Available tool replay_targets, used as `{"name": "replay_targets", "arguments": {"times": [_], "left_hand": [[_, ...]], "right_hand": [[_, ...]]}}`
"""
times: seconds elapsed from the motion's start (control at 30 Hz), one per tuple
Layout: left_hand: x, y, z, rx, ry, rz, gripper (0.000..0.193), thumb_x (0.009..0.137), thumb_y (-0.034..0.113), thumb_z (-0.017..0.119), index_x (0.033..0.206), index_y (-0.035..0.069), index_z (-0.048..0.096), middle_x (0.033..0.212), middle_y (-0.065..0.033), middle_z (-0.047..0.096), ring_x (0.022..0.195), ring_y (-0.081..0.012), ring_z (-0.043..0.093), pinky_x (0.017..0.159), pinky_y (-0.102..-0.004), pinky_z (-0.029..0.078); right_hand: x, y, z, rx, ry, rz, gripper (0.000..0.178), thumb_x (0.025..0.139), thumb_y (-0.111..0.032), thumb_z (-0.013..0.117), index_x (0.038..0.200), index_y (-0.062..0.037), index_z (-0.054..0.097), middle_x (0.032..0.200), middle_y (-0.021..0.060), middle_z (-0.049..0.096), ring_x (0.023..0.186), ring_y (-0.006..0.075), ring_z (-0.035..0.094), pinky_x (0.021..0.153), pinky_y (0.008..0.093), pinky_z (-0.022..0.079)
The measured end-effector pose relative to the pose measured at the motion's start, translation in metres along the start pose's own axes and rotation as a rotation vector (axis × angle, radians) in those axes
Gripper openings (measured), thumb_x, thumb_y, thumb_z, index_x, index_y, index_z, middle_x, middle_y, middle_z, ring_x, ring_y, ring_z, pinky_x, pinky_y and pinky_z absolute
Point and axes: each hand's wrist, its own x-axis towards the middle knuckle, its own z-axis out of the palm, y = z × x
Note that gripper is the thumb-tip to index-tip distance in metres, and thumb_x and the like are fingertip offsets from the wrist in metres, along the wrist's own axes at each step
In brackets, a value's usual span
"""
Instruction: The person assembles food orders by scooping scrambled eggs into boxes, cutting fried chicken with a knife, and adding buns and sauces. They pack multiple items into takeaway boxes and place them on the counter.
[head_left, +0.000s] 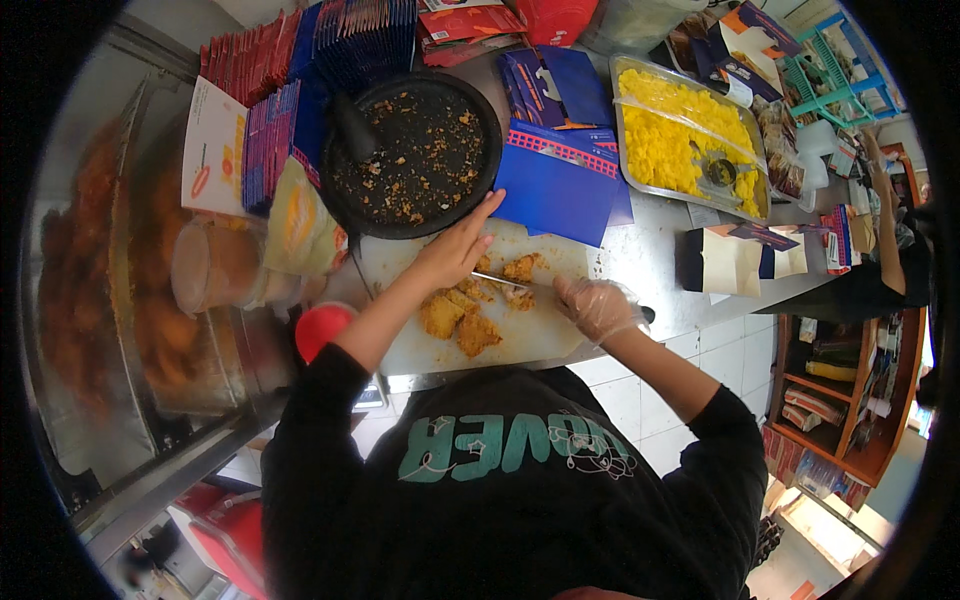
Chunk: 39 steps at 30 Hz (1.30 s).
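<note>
My right hand [600, 308], in a clear plastic glove, grips a knife [494, 277] whose dark handle end shows beyond the glove. The blade points left among pieces of golden fried, breaded food [463, 318], which looks like chicken, on a white cutting board [540, 345]. Beside the blade lies a smaller chunk [524, 266]. My bare left hand [455, 247] is open, fingers stretched toward the rim of a black stone mortar [480, 205]; whether they touch it I cannot tell. Crumbs dot the mortar's bowl, and a dark pestle [352, 128] leans in it.
Blue folded cartons [555, 190] lie behind the board. A metal tray [700, 200] of yellow food stands right of them. Open boxes [725, 262] sit at the right edge. At left are a plastic cup [205, 268], stacked packaging [268, 145] and a glass display case [135, 250]. Another person's arm [885, 210] shows far right.
</note>
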Motion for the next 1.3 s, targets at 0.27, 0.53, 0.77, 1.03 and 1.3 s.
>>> {"name": "replay_targets", "arguments": {"times": [0.27,0.53,0.77,1.03,1.3], "left_hand": [[0.0,0.039,-0.023,0.151,-0.046,0.055,0.065,0.096,0.005,0.047,0.156,0.004,0.021,0.16,-0.0212,0.026,0.15,-0.0357,0.023,0.123,-0.043,0.019],[-0.045,0.039,-0.031,0.025,-0.248,-0.009,0.058,0.103,0.018,0.043,0.157,0.009,0.021,0.159,-0.0206,0.03,0.148,-0.0353,0.026,0.121,-0.0431,0.023],[-0.058,-0.001,-0.024,0.115,-0.212,-0.027,0.058,0.104,0.024,0.041,0.158,0.015,0.02,0.16,-0.0209,0.027,0.149,-0.0354,0.025,0.122,-0.0431,0.022],[-0.045,0.013,-0.038,0.138,-0.207,-0.026,0.057,0.105,0.026,0.04,0.158,0.014,0.021,0.158,-0.0223,0.031,0.147,-0.0364,0.028,0.121,-0.0436,0.024],[-0.072,0.006,-0.017,0.188,-0.198,-0.105,0.059,0.105,0.028,0.04,0.157,0.01,0.02,0.157,-0.0272,0.029,0.146,-0.0393,0.029,0.121,-0.0441,0.023]], "right_hand": [[-0.025,-0.046,-0.016,0.001,0.044,0.141,0.016,0.097,-0.03,0.053,0.106,-0.0167,0.055,0.079,0.0144,0.066,0.068,0.0357,0.067,0.054,0.0463,0.051],[-0.063,-0.134,-0.017,0.272,-0.019,0.256,0.019,0.096,-0.033,0.058,0.101,-0.0144,0.054,0.077,0.0182,0.066,0.065,0.0373,0.067,0.057,0.0499,0.053],[-0.036,-0.133,0.027,0.018,0.013,0.287,0.02,0.094,-0.029,0.058,0.106,-0.0143,0.051,0.078,0.0173,0.064,0.066,0.0372,0.067,0.057,0.0461,0.054],[-0.042,-0.125,0.003,0.072,0.091,0.238,0.02,0.092,-0.028,0.059,0.105,-0.0135,0.054,0.076,0.0144,0.067,0.07,0.0338,0.069,0.062,0.0465,0.054],[-0.046,-0.144,-0.014,0.186,-0.093,0.271,0.022,0.095,-0.032,0.057,0.101,-0.0111,0.054,0.077,0.0199,0.066,0.073,0.0405,0.067,0.065,0.0514,0.053]]}}
